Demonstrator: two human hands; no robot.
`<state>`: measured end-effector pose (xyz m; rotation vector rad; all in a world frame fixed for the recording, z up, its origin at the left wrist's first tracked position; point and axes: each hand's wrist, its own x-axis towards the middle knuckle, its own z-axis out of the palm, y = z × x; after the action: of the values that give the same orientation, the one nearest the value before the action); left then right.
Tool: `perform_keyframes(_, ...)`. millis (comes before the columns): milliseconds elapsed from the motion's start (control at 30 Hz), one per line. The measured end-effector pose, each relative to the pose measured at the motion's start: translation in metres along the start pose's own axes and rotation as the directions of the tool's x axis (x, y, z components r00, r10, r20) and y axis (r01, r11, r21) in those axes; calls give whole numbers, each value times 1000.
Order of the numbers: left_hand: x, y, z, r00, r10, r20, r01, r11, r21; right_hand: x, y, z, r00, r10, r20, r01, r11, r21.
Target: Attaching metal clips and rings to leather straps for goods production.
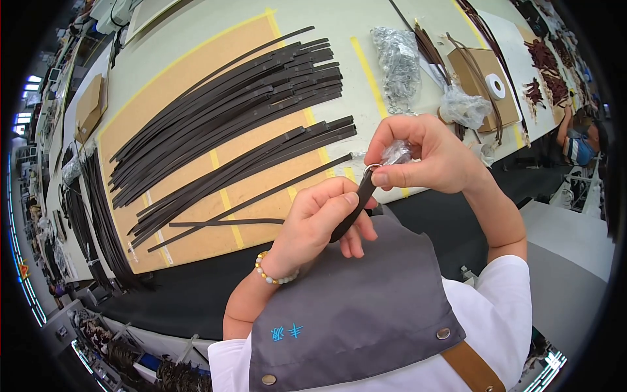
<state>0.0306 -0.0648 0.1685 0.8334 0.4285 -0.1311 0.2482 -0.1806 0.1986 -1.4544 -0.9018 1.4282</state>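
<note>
Two hands [317, 212] [434, 153], strap [364, 190], bag [396, 40] of perhaps metal hardware [397, 75]

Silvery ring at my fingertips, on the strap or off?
Apparently on: the ring meets the strap at its tip; threading is unclear.

A dark, flat strap [363, 194], held aslant, meets a small silvery ring [371, 166] at its upper end.

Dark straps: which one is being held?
The strap between left hand and right hand, with a metal ring at its upper end; the other straps lie unheld.
</note>
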Motion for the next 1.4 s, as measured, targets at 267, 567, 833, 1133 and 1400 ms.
perform_keyframes(267, 4, -2, -6, 996, -17, 90, 27, 993, -112, -5, 3, -1, 936, -351, 3, 340, 905, -254)
perform_keyframes(567, -1, -13, 10, 919, 375, -122, -316, 885, 342, -11, 3, -7, 765, -614, 196, 622, 625, -471)
perform_keyframes(833, -8, -5, 20, 703, 711, 37, -377, 327, 867, -2, 18, -6, 568, -790, 232, 754, 386, -532)
perform_keyframes(1133, -3, -10, 14, 622, 776, 103, -427, 226, 876, -3, 24, -5, 597, -771, 220, 737, 420, -530)
perform_keyframes(1400, 21, -39, -23, 714, 669, 207, -442, 201, 874, -1, 40, 2, 987, -110, 116, 149, 894, -422)
